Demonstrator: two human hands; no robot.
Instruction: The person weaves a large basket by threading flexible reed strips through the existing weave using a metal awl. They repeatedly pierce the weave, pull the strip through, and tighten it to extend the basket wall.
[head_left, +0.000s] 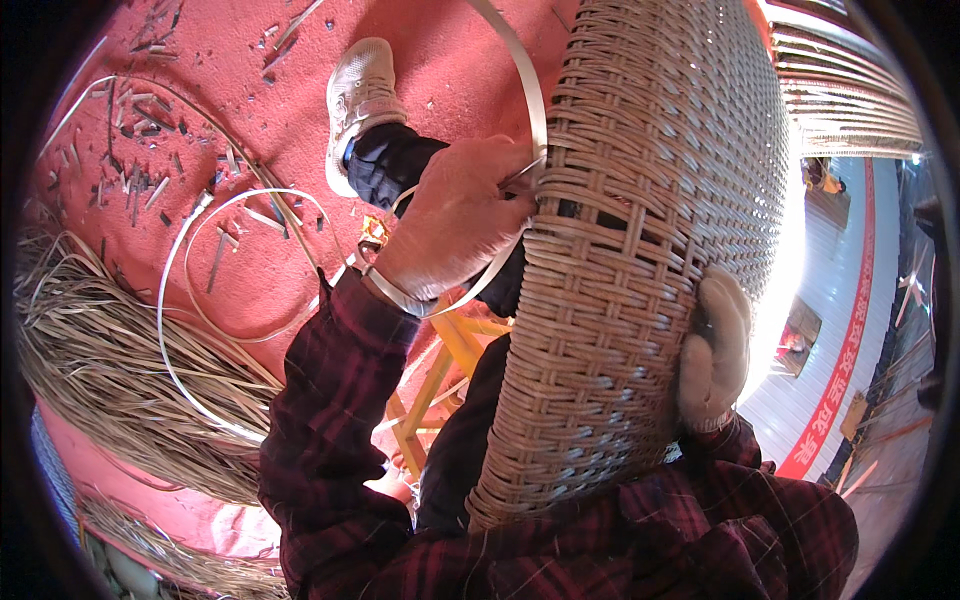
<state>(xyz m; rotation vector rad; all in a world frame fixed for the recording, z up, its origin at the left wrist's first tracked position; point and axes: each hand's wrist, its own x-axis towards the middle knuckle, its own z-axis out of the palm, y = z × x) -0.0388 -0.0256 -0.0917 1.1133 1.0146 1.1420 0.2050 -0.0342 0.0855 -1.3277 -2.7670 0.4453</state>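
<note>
A large piece of woven wicker (640,230), brown and curved, stands in front of me and leans against my lap. At its left edge my bare left hand (455,215) is closed, pinching a pale flat strip (532,90) beside a gap in the weave. Something thin and dark shows at the fingertips, too small to make out. The strip loops up past the top of the view, and a pale length passes below my left wrist. My gloved right hand (718,345) presses on the right side of the wicker with curled fingers, partly hidden.
A thick bundle of long tan strips (120,350) lies at the left. Loose strip loops (165,330) and cut scraps (140,115) are scattered over the red floor covering (240,60). A yellow wooden frame (430,385) stands beneath. More slatted work (850,95) is at the upper right.
</note>
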